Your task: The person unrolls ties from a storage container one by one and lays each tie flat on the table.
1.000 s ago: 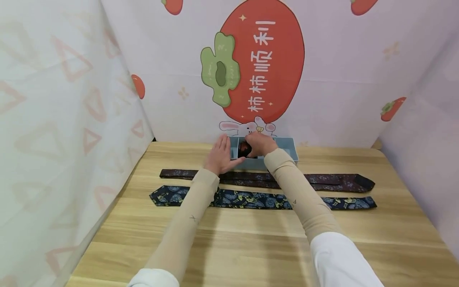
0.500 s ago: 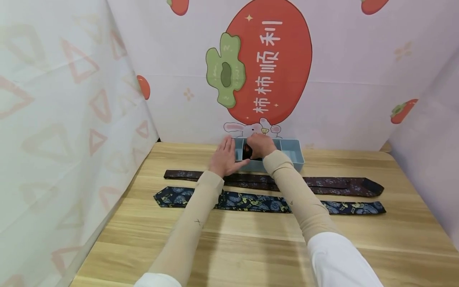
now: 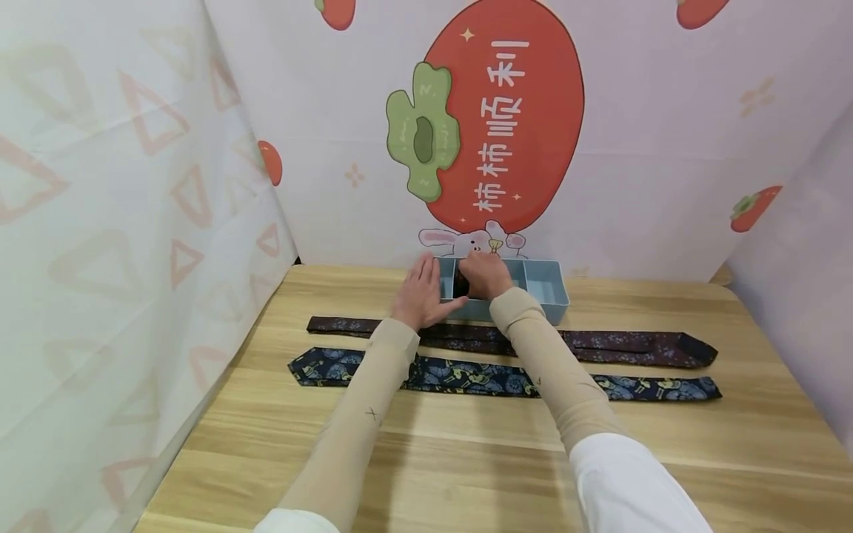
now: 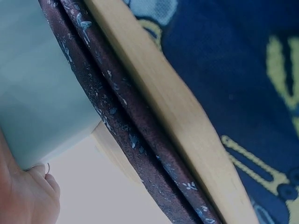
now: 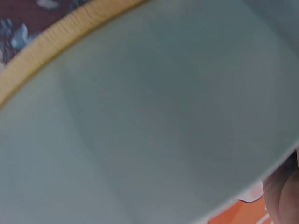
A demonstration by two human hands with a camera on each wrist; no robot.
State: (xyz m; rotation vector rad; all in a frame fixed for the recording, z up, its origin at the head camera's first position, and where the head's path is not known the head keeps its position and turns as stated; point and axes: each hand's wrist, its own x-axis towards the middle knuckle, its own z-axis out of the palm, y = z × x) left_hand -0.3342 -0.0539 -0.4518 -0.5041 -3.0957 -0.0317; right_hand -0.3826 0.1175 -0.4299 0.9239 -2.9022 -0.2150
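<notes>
A dark, mottled, soft-edged item, mostly hidden, lies in a compartment of the long pale blue-grey plastic box at the table's back edge. The right hand bends down over that compartment with its fingertips out of sight, so I cannot tell whether they pinch the item or merely press on it. The left hand rests on the box's left end, fingers together and fairly straight, thumb spread along the front wall.

The left wrist view adds the box's smooth side and shows the left fingers against its edge, along with the weave of the ties. The right wrist view is filled by a blurred box wall, with part of the right hand at the margin; only the head view shows the compartments.

Compared with a second ago, less of the dark item shows beside the right hand, a reddish-brown patch on it is covered, and the whole scene sits farther right in the head view. The left hand keeps its place.

In front of the box lie a slim maroon floral necktie, its layers folded lengthwise, and a navy necktie with blue-and-yellow motifs, both flat on the light wood-grain table.
</notes>
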